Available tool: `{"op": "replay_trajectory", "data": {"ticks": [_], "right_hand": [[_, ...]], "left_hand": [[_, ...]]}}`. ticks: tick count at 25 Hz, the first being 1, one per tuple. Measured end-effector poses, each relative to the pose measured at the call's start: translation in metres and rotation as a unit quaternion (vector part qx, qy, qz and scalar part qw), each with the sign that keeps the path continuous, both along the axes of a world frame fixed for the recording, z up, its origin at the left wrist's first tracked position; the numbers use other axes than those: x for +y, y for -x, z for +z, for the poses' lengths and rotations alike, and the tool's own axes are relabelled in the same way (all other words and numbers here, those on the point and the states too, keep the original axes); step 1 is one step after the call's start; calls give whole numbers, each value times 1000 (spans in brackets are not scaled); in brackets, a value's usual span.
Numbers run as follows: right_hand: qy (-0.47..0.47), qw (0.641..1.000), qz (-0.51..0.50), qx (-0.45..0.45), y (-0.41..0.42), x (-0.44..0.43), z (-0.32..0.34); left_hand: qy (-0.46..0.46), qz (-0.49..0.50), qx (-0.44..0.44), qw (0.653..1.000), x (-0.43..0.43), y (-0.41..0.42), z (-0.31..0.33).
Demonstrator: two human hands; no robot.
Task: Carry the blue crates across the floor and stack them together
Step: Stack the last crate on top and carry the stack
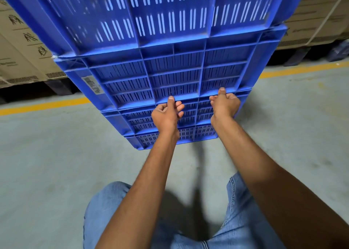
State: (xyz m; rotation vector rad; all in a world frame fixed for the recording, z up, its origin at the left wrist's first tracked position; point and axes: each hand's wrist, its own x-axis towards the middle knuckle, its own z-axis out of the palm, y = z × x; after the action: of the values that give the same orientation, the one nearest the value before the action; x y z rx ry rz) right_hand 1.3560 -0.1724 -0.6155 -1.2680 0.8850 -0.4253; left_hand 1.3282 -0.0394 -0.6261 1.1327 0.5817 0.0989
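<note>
Both hands (167,114) (224,103) grip the upright, slightly tilted crate stack (170,75).

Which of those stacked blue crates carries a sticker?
The second blue slotted plastic crate from the top: a white label sits on its left corner post. The other crates show none.

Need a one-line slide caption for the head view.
Both hands, left hand and right hand, grip a rib on the side of a tall blue crate stack on the grey floor.
</note>
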Motion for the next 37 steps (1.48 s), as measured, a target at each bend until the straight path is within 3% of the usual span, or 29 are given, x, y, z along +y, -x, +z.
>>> {"op": "replay_trajectory", "data": {"ticks": [14,17,19,22,24,30,37], "right_hand": [[-8,999,40,-8,7,-5,-4],[-62,997,12,-38,10,6,-12],[-118,993,24,12,15,10,-39],[-170,967,142,127,25,13,-93],[-193,955,154,164,28,19,-113],[-153,971,118,142,7,18,-136],[-105,975,49,187,-10,20,-148]], "left_hand": [[-7,1,2,1000,6,-2,-1],[-17,23,-5,1000,4,4,-13],[-6,53,41,998,4,11,-36],[74,62,183,978,7,19,-74],[90,46,221,970,8,16,-94],[94,41,219,970,1,-4,-113],[60,51,181,980,-2,-11,-128]]}}
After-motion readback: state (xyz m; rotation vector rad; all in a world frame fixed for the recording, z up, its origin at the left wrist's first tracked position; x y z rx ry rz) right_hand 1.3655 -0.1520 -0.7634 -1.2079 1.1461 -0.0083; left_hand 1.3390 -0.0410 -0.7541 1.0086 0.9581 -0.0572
